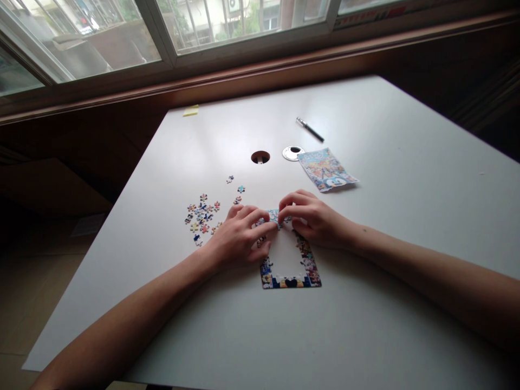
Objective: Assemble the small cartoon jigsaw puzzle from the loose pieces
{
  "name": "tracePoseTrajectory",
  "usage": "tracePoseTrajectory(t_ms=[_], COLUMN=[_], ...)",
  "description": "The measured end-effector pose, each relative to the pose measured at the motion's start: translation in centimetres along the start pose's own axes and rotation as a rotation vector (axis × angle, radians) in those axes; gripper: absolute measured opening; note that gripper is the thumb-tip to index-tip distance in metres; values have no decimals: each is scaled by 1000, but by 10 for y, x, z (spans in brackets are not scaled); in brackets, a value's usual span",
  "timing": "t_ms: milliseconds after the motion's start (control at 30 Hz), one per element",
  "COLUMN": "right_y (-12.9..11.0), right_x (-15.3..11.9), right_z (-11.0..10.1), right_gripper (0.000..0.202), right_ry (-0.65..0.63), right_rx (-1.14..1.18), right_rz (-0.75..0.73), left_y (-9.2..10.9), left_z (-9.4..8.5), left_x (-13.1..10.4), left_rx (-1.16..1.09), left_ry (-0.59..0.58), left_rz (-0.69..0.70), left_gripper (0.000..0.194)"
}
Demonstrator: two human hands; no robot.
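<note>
Lettering tops the glossy printed sheet (327, 169) beyond the puzzle frame (311, 265), too small to read. The left hand (246, 235) and right hand (314, 216) meet over the frame's far edge, fingers bent and touching it; whether they pinch a piece, I cannot tell. The frame, hollow and rectangular, lies on the smooth white surface (406, 162); knobbly loose pieces (204, 228) lie left of it.
</note>
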State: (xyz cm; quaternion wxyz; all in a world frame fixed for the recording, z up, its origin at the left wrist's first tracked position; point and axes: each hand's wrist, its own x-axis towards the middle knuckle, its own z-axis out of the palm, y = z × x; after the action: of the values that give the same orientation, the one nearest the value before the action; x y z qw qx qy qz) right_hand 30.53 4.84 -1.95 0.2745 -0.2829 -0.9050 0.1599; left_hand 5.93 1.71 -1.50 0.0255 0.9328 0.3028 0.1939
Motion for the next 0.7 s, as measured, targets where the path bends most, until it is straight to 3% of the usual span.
tracePoseTrajectory(t_ms=[700], right_y=[0], right_x=[0], right_z=[-1], right_gripper=[36], right_ry=[0], right_rx=[-1], right_rz=[-1], left_y=[0], left_z=[-1], left_x=[0], left_rx=[-4], left_ry=[1], left_rz=[0], left_gripper=[33])
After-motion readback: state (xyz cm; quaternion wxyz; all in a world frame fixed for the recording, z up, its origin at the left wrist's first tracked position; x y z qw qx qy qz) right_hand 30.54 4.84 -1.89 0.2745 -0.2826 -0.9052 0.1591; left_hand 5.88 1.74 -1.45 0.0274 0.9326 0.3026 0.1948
